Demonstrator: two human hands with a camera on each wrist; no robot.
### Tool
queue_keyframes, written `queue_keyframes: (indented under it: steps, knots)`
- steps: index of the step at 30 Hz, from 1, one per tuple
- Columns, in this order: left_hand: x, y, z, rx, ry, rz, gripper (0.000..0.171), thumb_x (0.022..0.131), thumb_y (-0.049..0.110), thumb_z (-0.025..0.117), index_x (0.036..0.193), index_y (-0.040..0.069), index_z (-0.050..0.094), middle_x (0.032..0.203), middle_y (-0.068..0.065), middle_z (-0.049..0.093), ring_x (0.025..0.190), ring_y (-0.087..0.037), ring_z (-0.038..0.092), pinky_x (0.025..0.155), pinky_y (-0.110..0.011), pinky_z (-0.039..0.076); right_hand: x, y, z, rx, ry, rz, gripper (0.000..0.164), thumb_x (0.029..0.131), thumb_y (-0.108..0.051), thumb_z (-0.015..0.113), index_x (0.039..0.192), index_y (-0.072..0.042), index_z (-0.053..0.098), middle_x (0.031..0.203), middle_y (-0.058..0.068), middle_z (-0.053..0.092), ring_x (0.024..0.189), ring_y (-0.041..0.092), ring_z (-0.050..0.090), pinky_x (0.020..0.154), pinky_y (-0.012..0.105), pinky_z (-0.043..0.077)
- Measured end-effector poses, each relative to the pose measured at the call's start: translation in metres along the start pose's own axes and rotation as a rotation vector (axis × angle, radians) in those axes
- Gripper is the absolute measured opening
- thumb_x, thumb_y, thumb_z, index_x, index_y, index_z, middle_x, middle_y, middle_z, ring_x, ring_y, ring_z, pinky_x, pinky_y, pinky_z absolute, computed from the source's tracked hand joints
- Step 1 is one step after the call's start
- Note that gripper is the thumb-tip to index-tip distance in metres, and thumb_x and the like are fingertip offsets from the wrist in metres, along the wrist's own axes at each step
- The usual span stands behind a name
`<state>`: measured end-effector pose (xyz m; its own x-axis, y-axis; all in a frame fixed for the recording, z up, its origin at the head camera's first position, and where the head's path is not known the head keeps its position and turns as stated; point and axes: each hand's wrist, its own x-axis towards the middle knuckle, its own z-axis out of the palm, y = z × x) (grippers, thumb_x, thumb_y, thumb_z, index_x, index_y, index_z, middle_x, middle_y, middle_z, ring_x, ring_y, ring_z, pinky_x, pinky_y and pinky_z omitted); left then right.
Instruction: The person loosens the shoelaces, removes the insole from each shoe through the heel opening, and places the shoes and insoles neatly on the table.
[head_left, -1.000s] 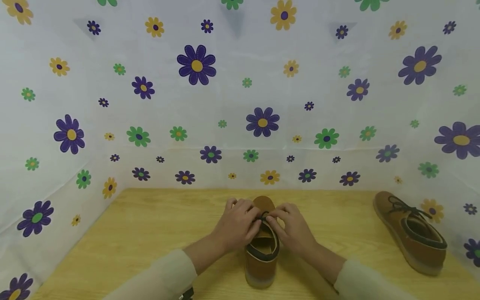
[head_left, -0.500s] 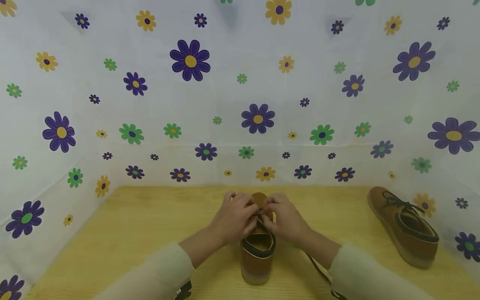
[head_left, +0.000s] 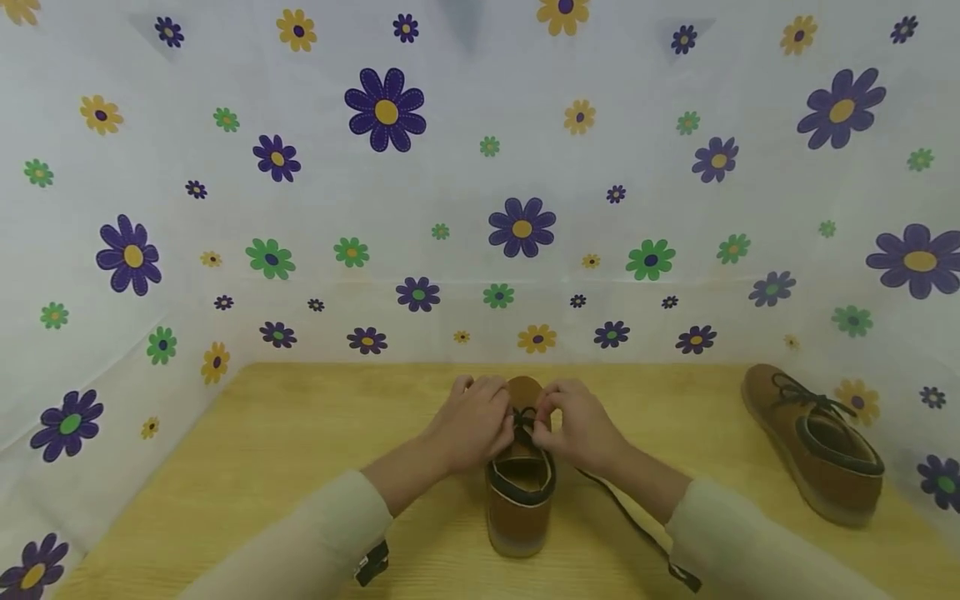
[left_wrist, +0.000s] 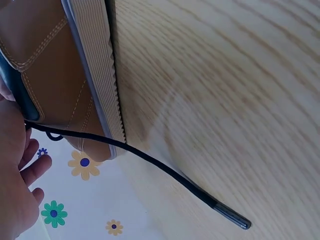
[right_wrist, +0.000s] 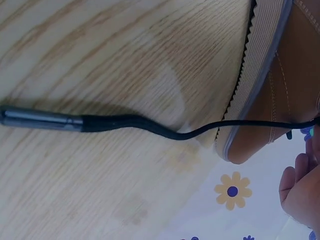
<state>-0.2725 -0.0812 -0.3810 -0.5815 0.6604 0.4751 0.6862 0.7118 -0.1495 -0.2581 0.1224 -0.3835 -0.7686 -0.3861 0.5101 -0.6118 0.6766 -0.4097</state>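
Note:
A brown lace-up shoe [head_left: 519, 525] stands in the middle of the table, toe away from me. Dark loops of its shoelace [head_left: 523, 414] show over the tongue between my hands. My left hand [head_left: 471, 425] pinches the shoelace at the shoe's left side, fingertips mostly hidden in the head view. On the right side, thumb and forefinger of my right hand [head_left: 573, 425] pinch the lace too. In the left wrist view a black lace end [left_wrist: 165, 167] with a hard tip hangs out from the hand. Another lace end [right_wrist: 175, 134] trails out in the right wrist view.
A matching brown shoe [head_left: 825, 450] with its lace tied in a bow stands at the right. The light wooden table [head_left: 300, 467] meets flower-printed white sheeting [head_left: 450, 192] at the back and sides.
Both hands drew close together over the lace, then moved slightly apart, and loops now show between them. A lace end has come into view beside the right forearm. The view shifts slightly.

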Motion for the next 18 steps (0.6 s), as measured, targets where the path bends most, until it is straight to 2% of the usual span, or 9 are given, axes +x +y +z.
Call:
queue_keyframes:
  steps: [6, 12, 18]
  knots:
    - [0.006, -0.002, -0.010, -0.137, -0.047, -0.061, 0.010, 0.081, 0.022, 0.062, 0.077, 0.015, 0.056, 0.089, 0.001, 0.054, 0.083, -0.019, 0.054, 0.091, -0.050, 0.040, 0.002, -0.001, -0.005, -0.018, -0.002, -0.011, 0.018, 0.071, -0.006, 0.070, 0.066, -0.015, 0.056, 0.096, 0.002, 0.062, 0.095, 0.021, 0.057, 0.082, 0.038, 0.051]
    - [0.005, 0.000, -0.014, -0.129, -0.065, -0.074, 0.012, 0.076, 0.024, 0.062, 0.075, 0.017, 0.053, 0.083, 0.004, 0.050, 0.078, -0.017, 0.050, 0.089, -0.048, 0.039, 0.000, -0.001, -0.003, -0.021, -0.031, 0.032, 0.016, 0.071, -0.007, 0.067, 0.065, -0.015, 0.054, 0.094, 0.002, 0.061, 0.094, 0.020, 0.057, 0.082, 0.037, 0.052]
    - [0.000, 0.001, -0.012, -0.182, -0.047, -0.136, 0.013, 0.072, 0.023, 0.064, 0.069, 0.018, 0.052, 0.077, 0.006, 0.047, 0.076, -0.015, 0.048, 0.088, -0.049, 0.039, 0.001, -0.003, 0.001, -0.048, -0.093, 0.060, 0.010, 0.069, -0.013, 0.061, 0.064, -0.014, 0.053, 0.084, 0.000, 0.058, 0.085, 0.017, 0.054, 0.077, 0.035, 0.048]
